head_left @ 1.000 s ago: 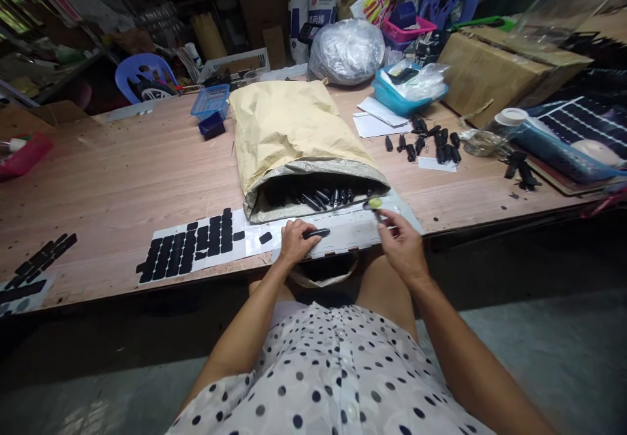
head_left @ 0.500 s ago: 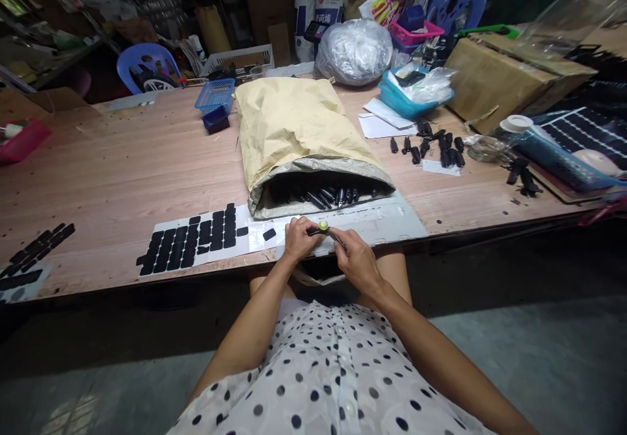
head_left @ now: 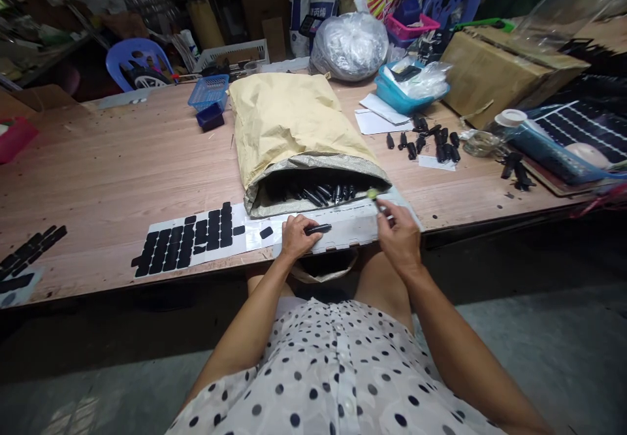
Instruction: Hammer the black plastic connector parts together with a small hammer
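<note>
My left hand (head_left: 296,236) is closed around one end of a slim black tapered part (head_left: 318,228), just above the table's front edge. To the right, my right hand (head_left: 399,234) grips a small dark tool with a yellow-green round end (head_left: 372,194); the end is blurred and its exact kind is unclear. Both hands are over a grey-white board (head_left: 353,219). Beyond them lies a cream woven sack (head_left: 289,112), its mouth facing me, with several similar black parts (head_left: 323,193) inside.
On the left lie sheets with black rectangular stickers (head_left: 186,242). Blue baskets (head_left: 209,92) stand behind the sack. At right are loose black pieces (head_left: 443,147), a turquoise basin (head_left: 411,98), a cardboard box (head_left: 499,72) and a clear-sided container (head_left: 548,151).
My right hand has moved right and slightly away from my left hand, carrying the yellow-green-ended tool off the black part. My left hand still holds that part.
</note>
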`<act>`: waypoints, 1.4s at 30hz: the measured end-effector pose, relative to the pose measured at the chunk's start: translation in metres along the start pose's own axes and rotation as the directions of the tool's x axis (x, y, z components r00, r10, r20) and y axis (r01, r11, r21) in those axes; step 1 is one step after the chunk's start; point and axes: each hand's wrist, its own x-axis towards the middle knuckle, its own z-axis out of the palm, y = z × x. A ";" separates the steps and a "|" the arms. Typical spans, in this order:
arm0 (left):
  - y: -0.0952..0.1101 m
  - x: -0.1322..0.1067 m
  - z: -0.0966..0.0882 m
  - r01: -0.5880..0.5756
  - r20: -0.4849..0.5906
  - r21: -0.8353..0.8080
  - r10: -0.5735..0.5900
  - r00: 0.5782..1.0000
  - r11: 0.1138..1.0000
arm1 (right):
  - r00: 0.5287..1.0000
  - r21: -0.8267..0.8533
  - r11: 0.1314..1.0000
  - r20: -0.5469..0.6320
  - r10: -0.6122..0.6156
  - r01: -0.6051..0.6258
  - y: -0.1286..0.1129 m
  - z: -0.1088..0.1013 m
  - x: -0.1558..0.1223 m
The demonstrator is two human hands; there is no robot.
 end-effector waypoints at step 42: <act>-0.015 -0.002 -0.025 -0.344 -0.023 0.226 0.358 0.934 0.911 | 0.961 -0.472 0.845 -0.227 0.158 -0.251 0.089 0.017 0.066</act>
